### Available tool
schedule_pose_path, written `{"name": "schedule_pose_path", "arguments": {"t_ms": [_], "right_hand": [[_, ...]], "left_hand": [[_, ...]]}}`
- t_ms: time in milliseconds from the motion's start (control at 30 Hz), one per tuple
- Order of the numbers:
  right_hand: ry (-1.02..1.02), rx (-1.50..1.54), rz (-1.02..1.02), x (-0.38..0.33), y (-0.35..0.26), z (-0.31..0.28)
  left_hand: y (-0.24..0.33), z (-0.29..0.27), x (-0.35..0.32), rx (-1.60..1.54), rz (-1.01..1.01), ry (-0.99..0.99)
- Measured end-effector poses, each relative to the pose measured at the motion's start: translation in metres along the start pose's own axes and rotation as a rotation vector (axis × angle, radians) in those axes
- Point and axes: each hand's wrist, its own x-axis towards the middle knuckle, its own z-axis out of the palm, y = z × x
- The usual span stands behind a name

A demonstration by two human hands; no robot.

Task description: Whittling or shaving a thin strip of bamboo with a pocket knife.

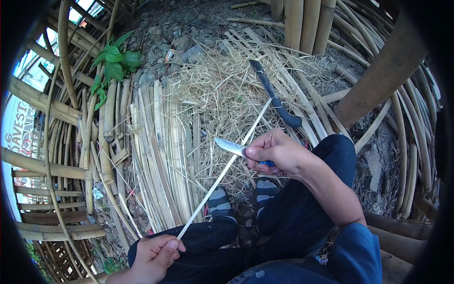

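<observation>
A thin pale bamboo strip (202, 200) slants from lower left to upper right across the middle of the view. My left hand (153, 258) pinches its near end between thumb and fingers, above my left knee. In my right hand (276, 154) is a small knife (230, 146), its blue handle mostly hidden by the fingers. The blade points left and crosses the strip close to my right fingertips. Beyond the strip's far end lies a dark machete-like tool (275, 97) with a curved black handle, on a heap of curly bamboo shavings (215, 90).
Split bamboo slats (163, 156) lie side by side left of the shavings. Thick bamboo poles (380, 71) rise at the right and back, with a bamboo framework (47, 165) at the left. A leafy green plant (113, 57) grows by stony ground. My sandalled feet (220, 203) are below the shavings.
</observation>
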Motion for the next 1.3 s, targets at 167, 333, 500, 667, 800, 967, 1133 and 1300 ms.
{"name": "schedule_pose_path", "arguments": {"t_ms": [167, 333, 500, 667, 800, 967, 1133, 1300], "right_hand": [[0.046, 0.017, -0.014, 0.003, -0.003, -0.012], [0.099, 0.006, -0.007, 0.004, 0.000, -0.009], [0.286, 0.070, -0.071, 0.005, -0.004, -0.063], [0.320, 0.289, -0.251, -0.001, 0.001, -0.032], [0.189, 0.665, -0.387, -0.006, 0.007, -0.006], [0.236, 0.546, -0.486, -0.005, 0.010, 0.001], [0.329, 0.561, -0.529, -0.009, 0.012, -0.009], [0.253, 0.608, -0.526, -0.006, 0.021, 0.013]], "left_hand": [[-0.005, -0.007, -0.009, -0.013, -0.023, 0.000], [-0.009, -0.011, -0.029, -0.016, -0.095, 0.043], [-0.011, -0.025, -0.066, 0.219, 0.116, -0.017], [-0.013, -0.019, -0.068, 0.322, 0.149, 0.004], [-0.026, -0.023, -0.046, 0.062, 0.060, 0.118], [-0.029, -0.016, -0.031, 0.074, 0.036, 0.049], [-0.027, -0.007, -0.019, 0.116, 0.016, -0.015], [-0.024, -0.001, 0.005, 0.017, 0.075, -0.137]]}}
